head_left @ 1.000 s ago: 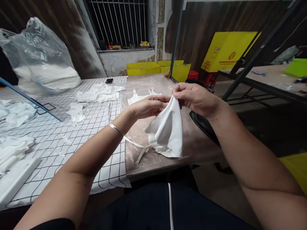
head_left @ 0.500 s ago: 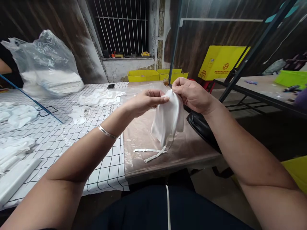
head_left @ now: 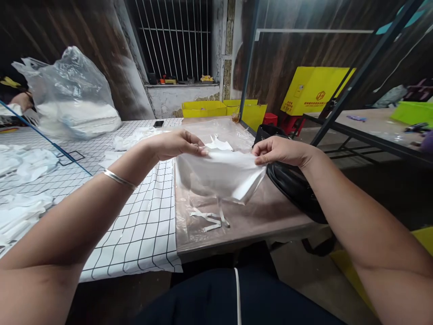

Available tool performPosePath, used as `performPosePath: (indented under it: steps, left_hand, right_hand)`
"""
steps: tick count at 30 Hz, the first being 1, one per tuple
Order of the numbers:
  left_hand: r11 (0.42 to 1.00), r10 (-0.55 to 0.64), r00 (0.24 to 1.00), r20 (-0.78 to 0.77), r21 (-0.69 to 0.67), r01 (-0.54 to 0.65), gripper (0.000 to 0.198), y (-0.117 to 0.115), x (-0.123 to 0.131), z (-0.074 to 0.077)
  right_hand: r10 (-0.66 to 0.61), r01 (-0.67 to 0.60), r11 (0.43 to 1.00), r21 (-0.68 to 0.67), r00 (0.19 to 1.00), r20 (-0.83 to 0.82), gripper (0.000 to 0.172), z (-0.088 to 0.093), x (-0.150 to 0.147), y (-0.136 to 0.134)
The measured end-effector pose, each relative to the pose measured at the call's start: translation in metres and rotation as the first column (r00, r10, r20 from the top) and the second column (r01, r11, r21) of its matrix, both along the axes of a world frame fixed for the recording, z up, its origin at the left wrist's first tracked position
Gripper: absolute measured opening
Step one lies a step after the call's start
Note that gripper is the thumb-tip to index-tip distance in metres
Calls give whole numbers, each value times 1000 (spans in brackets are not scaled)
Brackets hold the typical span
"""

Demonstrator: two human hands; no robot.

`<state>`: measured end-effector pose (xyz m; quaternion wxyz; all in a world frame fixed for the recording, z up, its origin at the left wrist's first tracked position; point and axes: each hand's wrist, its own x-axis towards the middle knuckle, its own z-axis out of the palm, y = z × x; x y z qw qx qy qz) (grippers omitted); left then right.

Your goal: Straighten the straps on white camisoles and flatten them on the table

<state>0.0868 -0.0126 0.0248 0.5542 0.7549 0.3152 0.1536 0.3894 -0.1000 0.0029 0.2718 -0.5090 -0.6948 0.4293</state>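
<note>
A thin white garment with narrow straps, perhaps a camisole, is stretched between my two hands above the plastic-covered table. My left hand pinches its upper left edge between thumb and fingers. At the upper right edge, my right hand pinches the cloth too. Pale straps with small fasteners trail onto the plastic below the cloth. Just behind the stretched fabric, another white strapped piece shows on the table, partly hidden by it.
A checked cloth with white garment piles covers the left side, where a large clear bag stands. A black bag sits against the table's right side. Yellow boxes and a metal frame stand beyond.
My hands have moved apart, left hand leftward and right hand rightward, and lower. The garment, bunched and hanging before, is now spread wide between them. The white piece behind has come into view.
</note>
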Motion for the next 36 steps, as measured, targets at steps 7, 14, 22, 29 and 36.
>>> performPosePath:
  steps: [7,14,22,29,36]
  left_hand:
    - [998,51,973,225,31,-60,12,12,-14,0]
    - [995,-34,976,215,100,13,17,-3,3,1]
    - [986,-119,988,94,130,107,17,-13,-2,5]
    - [994,-65,986,-154,78,78,18,4,-51,-8]
    - [987,60,981,-182,156,-32,18,31,-66,18]
  right_hand:
    - [108,-110,993,-37,992,-58,31,-10,4,0]
    - [81,-31,991,130,915,-395,51,-22,-37,14]
    - [300,-315,945,-89,942,-150,38,-22,-74,30]
    - [0,4,998,-59,998,70,40,5,9,20]
    - [-91,60,991,120,957,276,44,30,58,31]
